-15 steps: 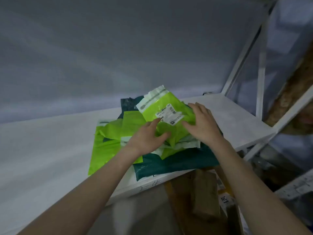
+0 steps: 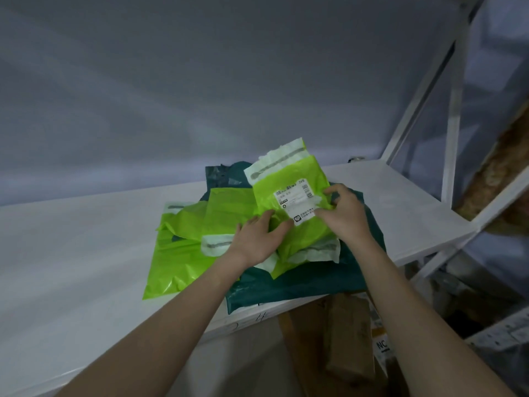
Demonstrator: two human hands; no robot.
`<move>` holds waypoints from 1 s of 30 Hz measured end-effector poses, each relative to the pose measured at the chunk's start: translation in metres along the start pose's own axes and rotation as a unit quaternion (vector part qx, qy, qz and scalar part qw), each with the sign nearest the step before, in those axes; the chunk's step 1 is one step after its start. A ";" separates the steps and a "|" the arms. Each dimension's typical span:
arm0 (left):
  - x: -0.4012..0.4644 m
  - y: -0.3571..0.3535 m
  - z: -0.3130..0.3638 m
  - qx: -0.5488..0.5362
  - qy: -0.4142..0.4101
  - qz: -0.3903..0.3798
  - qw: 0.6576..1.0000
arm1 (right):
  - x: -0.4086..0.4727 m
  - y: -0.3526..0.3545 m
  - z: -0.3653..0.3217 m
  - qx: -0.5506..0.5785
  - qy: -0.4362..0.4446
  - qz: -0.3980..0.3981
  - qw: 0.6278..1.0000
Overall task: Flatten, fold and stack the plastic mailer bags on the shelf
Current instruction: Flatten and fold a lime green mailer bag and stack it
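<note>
A lime-green mailer bag (image 2: 297,179) with a white shipping label (image 2: 294,199) and a white seal flap lies tilted on top of a pile on the white shelf (image 2: 86,253). My right hand (image 2: 346,216) pinches its right edge beside the label, fingers curled. My left hand (image 2: 257,236) rests flat on the bag's lower left part, fingers spread. Under it lie more lime-green mailers (image 2: 183,253) spread to the left, and dark teal mailers (image 2: 292,287) at the bottom of the pile.
The shelf's white metal frame posts (image 2: 455,116) rise at the right. Below the shelf's front edge stand brown cardboard boxes (image 2: 349,339). A grey wall backs the shelf.
My right hand has shifted from lying flat over the bag to pinching its right edge, uncovering more of the label. The top bag has spread out flatter. My left hand stays on it.
</note>
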State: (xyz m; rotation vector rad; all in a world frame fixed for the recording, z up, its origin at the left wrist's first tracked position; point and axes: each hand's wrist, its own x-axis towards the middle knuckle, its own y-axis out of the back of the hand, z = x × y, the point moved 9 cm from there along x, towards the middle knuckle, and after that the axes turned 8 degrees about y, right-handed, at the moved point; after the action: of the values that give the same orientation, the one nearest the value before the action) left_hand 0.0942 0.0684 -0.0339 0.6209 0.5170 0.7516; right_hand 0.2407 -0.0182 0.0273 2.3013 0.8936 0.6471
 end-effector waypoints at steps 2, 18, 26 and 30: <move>-0.007 0.003 0.004 -0.037 -0.005 -0.009 0.999 | -0.007 0.010 -0.004 0.018 0.010 0.050 0.999; -0.110 0.113 -0.070 -0.446 0.035 -0.005 0.895 | -0.108 -0.010 -0.117 0.363 0.089 0.127 0.919; -0.184 0.201 -0.148 -0.494 0.019 0.164 0.854 | -0.161 -0.100 -0.186 0.437 0.076 -0.017 0.896; -0.221 0.229 -0.187 -0.436 0.017 0.230 0.870 | -0.174 -0.157 -0.207 0.422 0.022 -0.155 0.893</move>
State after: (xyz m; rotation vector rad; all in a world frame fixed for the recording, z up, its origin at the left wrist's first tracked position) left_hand -0.2670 0.0942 0.0355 -0.1399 0.0098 1.3356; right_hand -0.0699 0.0219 0.0315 2.7588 1.7872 0.1622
